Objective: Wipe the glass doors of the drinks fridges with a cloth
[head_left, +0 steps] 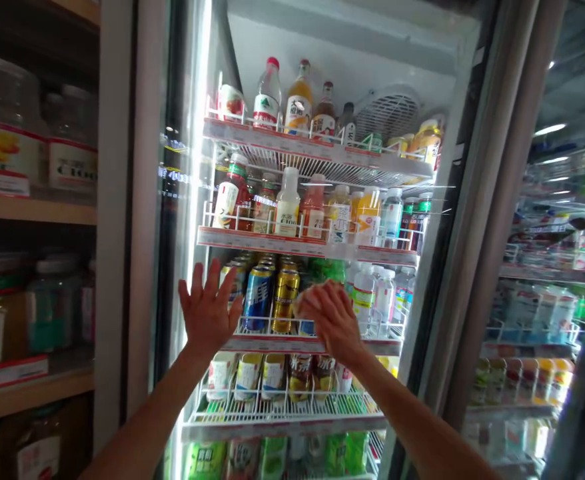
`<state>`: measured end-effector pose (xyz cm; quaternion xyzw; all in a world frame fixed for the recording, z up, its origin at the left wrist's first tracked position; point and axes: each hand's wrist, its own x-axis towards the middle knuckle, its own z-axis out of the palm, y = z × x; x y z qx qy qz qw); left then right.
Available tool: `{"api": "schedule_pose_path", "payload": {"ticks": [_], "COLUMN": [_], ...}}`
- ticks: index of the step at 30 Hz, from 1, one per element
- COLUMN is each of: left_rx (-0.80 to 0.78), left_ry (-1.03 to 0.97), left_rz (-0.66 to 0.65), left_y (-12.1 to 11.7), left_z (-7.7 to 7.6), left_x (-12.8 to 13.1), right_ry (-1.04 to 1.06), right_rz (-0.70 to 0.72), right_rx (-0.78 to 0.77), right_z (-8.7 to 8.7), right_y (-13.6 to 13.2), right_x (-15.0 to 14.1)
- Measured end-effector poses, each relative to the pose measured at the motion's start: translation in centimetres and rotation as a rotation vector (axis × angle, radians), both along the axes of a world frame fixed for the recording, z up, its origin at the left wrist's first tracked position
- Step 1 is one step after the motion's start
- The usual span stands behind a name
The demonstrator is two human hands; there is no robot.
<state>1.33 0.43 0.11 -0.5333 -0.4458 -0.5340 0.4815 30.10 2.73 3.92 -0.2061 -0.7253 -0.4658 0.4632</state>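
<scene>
My left hand [208,311] is raised with its fingers spread and its palm towards the glass door of a lit drinks cooler. It holds nothing; whether it touches the glass I cannot tell. My right hand [333,319] is further right, its fingers bent and smeared by motion. Under its fingertips shows a pale patch, which looks like a cloth [303,307], mostly hidden by the hand. Behind the hands, a blue can [258,298] and a gold can [285,300] stand on the middle shelf.
Bottles of juice and tea line the upper shelves [307,241]. Cartons and cups fill the lower rack [282,425]. A round vent [390,113] is at the top back. Wooden shelves [32,208] with jars are on the left. The thick door frame [487,220] runs down the right.
</scene>
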Motion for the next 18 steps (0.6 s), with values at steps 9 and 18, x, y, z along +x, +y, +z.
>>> {"api": "schedule_pose_path", "payload": {"ticks": [9, 18], "left_rx": [0.001, -0.014], "left_ry": [-0.011, -0.025], "left_rz": [-0.027, -0.029], "left_y": [-0.2, -0.2], "left_z": [0.0, 0.0], "left_x": [0.0, 0.1], "right_ry": [0.221, 0.482], "right_rz": [0.023, 0.009], "right_rx": [0.054, 0.111], "right_z": [2.9, 3.4], "right_y": [0.1, 0.5], "right_x": [-1.8, 0.1]}}
